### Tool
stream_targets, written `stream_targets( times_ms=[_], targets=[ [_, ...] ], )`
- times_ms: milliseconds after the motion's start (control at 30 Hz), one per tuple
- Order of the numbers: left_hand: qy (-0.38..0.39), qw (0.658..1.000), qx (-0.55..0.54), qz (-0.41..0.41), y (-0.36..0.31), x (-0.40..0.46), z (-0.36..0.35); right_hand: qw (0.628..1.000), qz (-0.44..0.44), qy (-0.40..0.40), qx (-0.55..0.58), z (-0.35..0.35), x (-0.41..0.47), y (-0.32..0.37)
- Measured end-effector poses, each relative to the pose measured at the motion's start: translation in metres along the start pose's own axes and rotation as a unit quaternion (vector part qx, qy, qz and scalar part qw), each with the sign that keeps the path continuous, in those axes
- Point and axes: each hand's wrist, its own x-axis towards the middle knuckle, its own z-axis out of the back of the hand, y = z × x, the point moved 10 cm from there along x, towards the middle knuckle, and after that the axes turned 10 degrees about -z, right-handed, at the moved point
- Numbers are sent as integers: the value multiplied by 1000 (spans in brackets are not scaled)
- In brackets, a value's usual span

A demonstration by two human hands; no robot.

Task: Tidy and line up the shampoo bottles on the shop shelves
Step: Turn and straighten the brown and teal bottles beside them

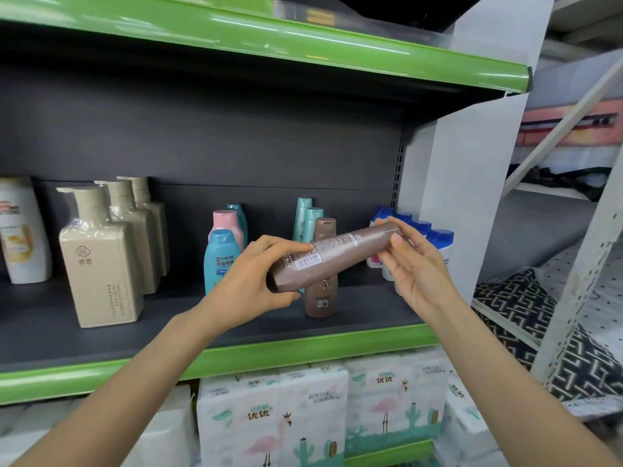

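A brown shampoo bottle (337, 256) lies sideways in the air in front of the shelf, barcode label facing me. My left hand (253, 281) grips its wide base end. My right hand (414, 264) holds its cap end with fingertips. Behind it a second brown bottle (320, 298) stands upright on the dark shelf (236, 332). Teal bottles (305, 217) stand behind that one. A blue bottle (219, 257) and a pink one (226, 224) stand to the left. White bottles with blue caps (438, 241) line the right end.
Three beige square pump bottles (101, 261) stand in a row at the left, beside a white bottle (20, 230). Tissue packs (303, 412) fill the shelf below. A green shelf lip (269, 42) overhangs above. A white upright (472, 163) bounds the right side.
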Motion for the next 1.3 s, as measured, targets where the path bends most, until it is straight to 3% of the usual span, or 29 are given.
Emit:
stream_targets(
  times_ms=[200,433,567,833,1133,1300],
  targets=[
    [-10,1000,2,-20,-5,-2,4,999,7,45,-8,-8,-3,6],
    [-72,984,148,-75,-18,-5,19,997,24,-1,-79,-2,-7,8],
    [-75,982,157,-78,-20,-6,21,992,45,-30,-116,-3,-11,15],
    [-42,995,-79,33,-3,-6,14,986,74,-65,-134,-6,-12,28],
    [-56,954,-255,147,17,-9,3,991,52,-65,-107,-2,-8,21],
    [-53,912,-364,183,14,-5,-11,998,32,-16,-47,-17,-1,11]
  ],
)
